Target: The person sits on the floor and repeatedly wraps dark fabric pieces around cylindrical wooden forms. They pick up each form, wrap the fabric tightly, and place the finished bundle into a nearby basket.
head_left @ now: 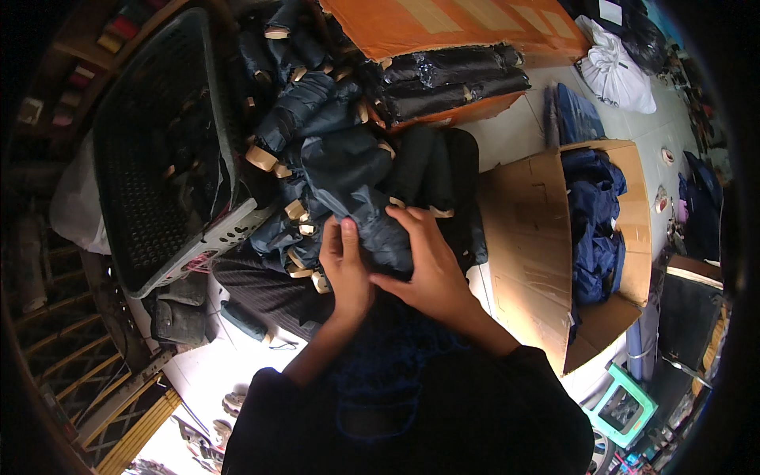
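Note:
Both my hands are on a dark folding umbrella [370,214], its blue-black cloth loose and crumpled over my lap. My left hand [346,265] pinches the cloth from the left, thumb on top. From the right, my right hand [423,257] curls around the bunched cloth, with thumb and index finger spread along it. The umbrella's shaft is hidden. Just beyond lies a heap of similar rolled umbrellas [297,111] with tan, blocky ends. Several more lie on my lap at the right, and others sit beside my left hand.
A dark perforated plastic basket [226,150] stands at the left, with dark items inside. An open cardboard box [522,229] at the right holds blue cloth bundles [594,229]. An orange carton [443,28] with black wrapped packs is at the back. One umbrella [243,320] lies on the floor. A green stool [625,405] stands lower right.

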